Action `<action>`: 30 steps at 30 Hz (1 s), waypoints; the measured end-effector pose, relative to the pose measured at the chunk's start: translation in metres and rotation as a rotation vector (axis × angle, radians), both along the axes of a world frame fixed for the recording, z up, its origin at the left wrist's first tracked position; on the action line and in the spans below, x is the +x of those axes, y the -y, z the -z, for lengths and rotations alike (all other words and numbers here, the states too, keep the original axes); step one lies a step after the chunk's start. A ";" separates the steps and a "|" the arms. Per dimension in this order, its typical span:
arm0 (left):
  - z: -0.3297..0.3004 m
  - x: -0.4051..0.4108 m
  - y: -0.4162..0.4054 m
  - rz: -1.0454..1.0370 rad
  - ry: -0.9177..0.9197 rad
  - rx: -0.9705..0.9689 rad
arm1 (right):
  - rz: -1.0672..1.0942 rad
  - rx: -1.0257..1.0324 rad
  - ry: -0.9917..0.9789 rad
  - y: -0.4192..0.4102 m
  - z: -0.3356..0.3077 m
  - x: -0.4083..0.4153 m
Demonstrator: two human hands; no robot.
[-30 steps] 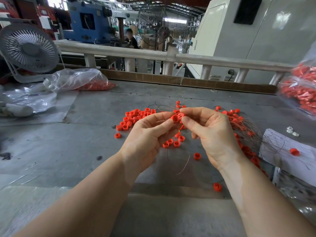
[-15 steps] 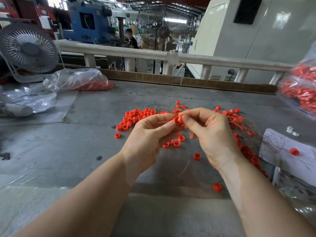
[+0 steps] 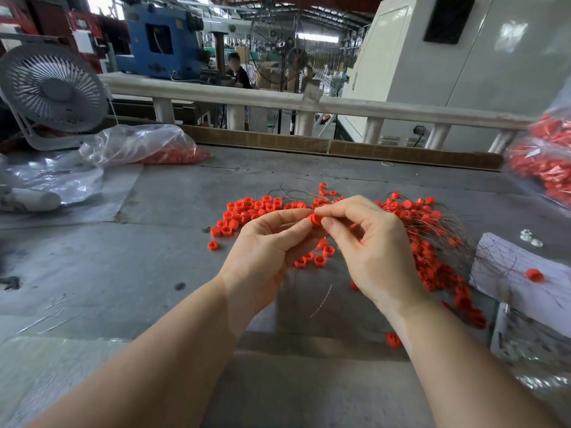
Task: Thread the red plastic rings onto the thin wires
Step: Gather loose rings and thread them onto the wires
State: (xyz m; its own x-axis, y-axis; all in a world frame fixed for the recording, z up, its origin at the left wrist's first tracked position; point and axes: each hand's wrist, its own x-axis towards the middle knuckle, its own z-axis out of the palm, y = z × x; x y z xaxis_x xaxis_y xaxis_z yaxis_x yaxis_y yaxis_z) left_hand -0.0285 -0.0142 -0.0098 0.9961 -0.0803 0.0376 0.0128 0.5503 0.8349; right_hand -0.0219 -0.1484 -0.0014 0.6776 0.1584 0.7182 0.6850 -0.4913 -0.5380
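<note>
At the centre of the frame, above the bench [image 3: 92, 273], the left hand [image 3: 262, 242] pinches a red ring [image 3: 315, 218] by its rim, while the right hand [image 3: 370, 248] pinches what is probably a thin wire [image 3: 321, 299], too fine to confirm. The ring looks small, light, rigid and likely slippery; the wire is springy, best held near its tip.

We see bare grey tabletop [image 3: 92, 267] open on our left and toward us. Ahead, loose red plastic rings [image 3: 247, 210] crowd the surface; right, ringed thin wires [image 3: 432, 242] tangle beside a white paper sheet [image 3: 500, 267], perhaps overlapping it. A clear plastic bag [image 3: 136, 143] blocks far left
</note>
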 end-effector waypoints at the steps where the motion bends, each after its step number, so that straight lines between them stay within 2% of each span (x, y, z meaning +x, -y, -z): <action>1: 0.000 0.000 0.000 -0.003 -0.003 0.000 | -0.006 0.004 0.002 0.000 0.000 0.000; 20: -0.003 -0.003 0.002 0.001 0.083 -0.053 | 0.005 0.033 0.141 0.001 0.001 0.001; 30: -0.003 -0.005 0.002 -0.067 0.178 0.048 | 0.009 0.009 0.184 0.001 0.003 0.003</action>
